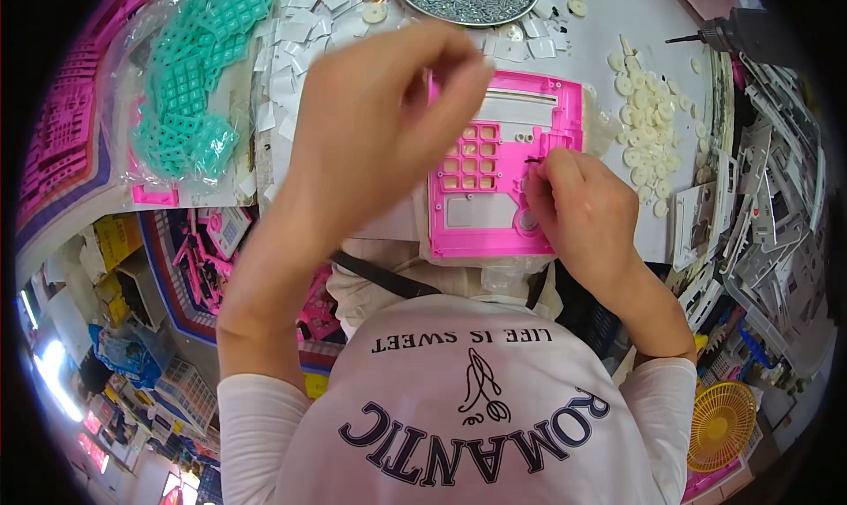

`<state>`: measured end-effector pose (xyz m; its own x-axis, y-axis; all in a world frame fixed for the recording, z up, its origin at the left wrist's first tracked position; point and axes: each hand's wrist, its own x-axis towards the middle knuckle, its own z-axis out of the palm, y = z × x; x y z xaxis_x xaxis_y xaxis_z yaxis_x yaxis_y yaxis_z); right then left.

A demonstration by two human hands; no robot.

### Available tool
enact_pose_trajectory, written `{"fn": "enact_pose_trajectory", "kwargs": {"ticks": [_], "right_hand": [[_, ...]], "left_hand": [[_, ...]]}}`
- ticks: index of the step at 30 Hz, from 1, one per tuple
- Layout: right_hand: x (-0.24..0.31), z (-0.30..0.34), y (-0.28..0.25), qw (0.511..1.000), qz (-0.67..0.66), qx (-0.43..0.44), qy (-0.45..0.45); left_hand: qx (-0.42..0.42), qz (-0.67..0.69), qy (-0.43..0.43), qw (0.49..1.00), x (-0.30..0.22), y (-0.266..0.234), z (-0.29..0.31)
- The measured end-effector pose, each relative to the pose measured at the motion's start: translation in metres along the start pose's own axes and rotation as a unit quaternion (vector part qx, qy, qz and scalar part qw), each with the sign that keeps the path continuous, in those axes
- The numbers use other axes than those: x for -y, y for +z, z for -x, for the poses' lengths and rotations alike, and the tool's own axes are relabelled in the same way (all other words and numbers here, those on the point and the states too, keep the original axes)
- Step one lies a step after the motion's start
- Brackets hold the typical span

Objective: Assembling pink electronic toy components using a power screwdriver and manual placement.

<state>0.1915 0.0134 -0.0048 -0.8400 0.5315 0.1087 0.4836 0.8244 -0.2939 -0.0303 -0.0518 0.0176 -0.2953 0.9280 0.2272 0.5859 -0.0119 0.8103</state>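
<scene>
A pink plastic housing panel [494,240] lies on the bench in front of me, with a grid of square openings, small posts and a pale slot near its far end. My right hand [587,209] is closed in a pinch over the panel's right side. A small thin black piece [532,161] shows at its fingertips; its kind is too small to tell. Raised above the panel's left side, my left hand [379,117] is smeared by motion. Its thumb points right and the other fingers look curled, but whether they hold anything is hidden.
A round metal tray of small screws [468,11] stands at the far side. White round plastic parts [648,121] are heaped right of the panel, below a power screwdriver [737,36]. White paper pieces [304,24] and bagged turquoise keypads [185,86] lie left; grey-white frames [772,187] pile up right.
</scene>
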Motion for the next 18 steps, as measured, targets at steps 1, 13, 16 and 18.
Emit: {"fn": "enact_pose_trajectory", "kwargs": {"ticks": [1,13,16,18], "right_hand": [[-0.001,0.001,0.002,1.000,0.007,-0.011,-0.013],[-0.007,-0.003,-0.028,0.970,-0.212,0.010,0.119],[-0.050,-0.019,-0.044,0.908,-0.288,-0.298,0.058],[-0.079,-0.054,-0.077,0.816,-0.353,-0.459,-0.001]], "left_hand": [[-0.022,-0.008,0.031,0.999,0.004,0.004,-0.016],[0.104,-0.313,0.098,0.939,0.075,0.027,-0.114],[0.079,-0.306,0.091,0.944,0.081,0.028,-0.114],[0.053,-0.293,0.102,0.949,0.079,0.035,-0.122]]}}
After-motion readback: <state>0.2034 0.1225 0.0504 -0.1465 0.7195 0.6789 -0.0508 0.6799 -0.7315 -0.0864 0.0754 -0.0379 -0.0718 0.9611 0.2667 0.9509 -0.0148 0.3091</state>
